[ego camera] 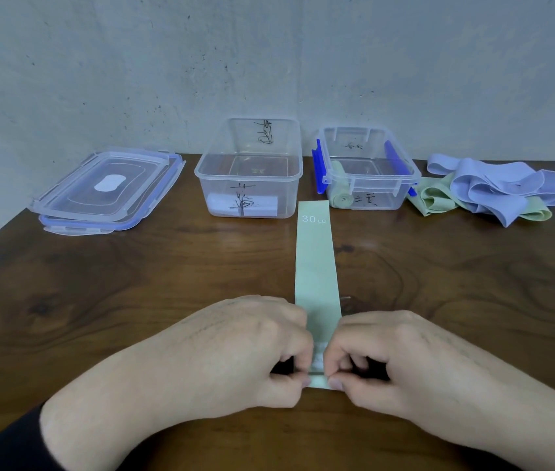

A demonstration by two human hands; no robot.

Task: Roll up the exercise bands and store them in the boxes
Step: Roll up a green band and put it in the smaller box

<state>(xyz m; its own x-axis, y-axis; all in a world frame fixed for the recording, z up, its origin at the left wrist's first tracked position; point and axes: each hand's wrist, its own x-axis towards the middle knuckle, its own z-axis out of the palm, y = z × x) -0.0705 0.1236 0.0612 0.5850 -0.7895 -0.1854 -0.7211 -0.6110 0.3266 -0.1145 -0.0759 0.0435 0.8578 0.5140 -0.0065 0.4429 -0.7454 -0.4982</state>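
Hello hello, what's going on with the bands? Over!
Both hands, left hand and right hand, pinch the green band near end, starting the roll. One rolled band already boxed. Path clear.

Both hands knuckles-up, side by side; left hand (252, 345) and right hand (388, 355) each in a curled thumb-and-finger pinch grip, forearms angling outward behind.

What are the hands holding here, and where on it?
Both the left hand and right hand pinch the near end of the flat pale green exercise band marked 30 LB, starting its roll.
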